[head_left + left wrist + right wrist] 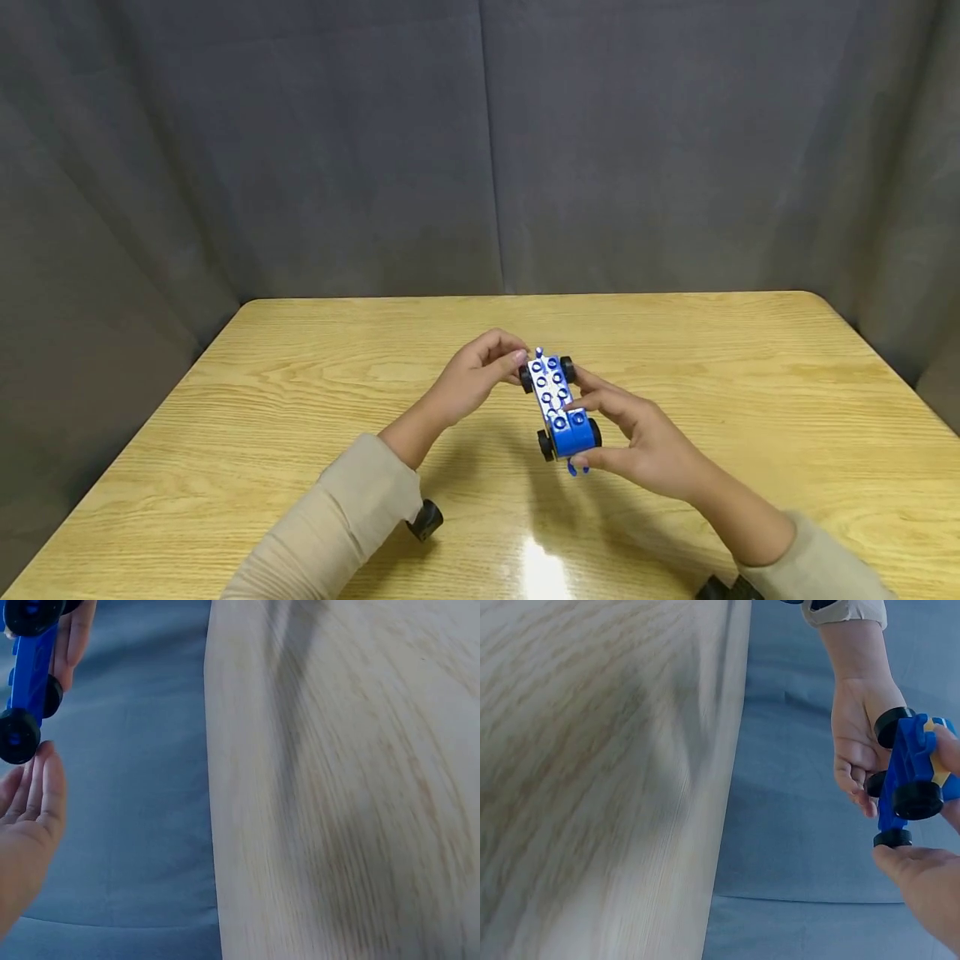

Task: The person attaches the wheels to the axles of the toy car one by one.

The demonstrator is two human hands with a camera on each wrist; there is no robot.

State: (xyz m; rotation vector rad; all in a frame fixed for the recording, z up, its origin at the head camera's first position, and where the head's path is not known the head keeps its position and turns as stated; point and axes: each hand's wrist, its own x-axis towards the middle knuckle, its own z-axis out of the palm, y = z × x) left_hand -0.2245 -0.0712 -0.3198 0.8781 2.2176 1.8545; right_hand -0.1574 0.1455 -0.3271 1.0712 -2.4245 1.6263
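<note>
A blue toy car base [555, 400] with studs on top and black wheels is held up above the wooden table. My right hand [645, 437] grips it at the near end and along its right side, thumb by the near edge. On the far left side, the fingertips of my left hand [480, 375] are at a black wheel [527, 379]. The left wrist view shows this hand [30, 817] with fairly straight fingers just under a wheel [19, 736]. A yellow part [934, 766] shows on the toy in the right wrist view.
The light wooden table [300, 375] spreads below both hands, with a grey curtain [360, 167] behind its far edge. A small black device [425, 521] is at the left sleeve, and another black piece [712, 588] shows beneath the right sleeve.
</note>
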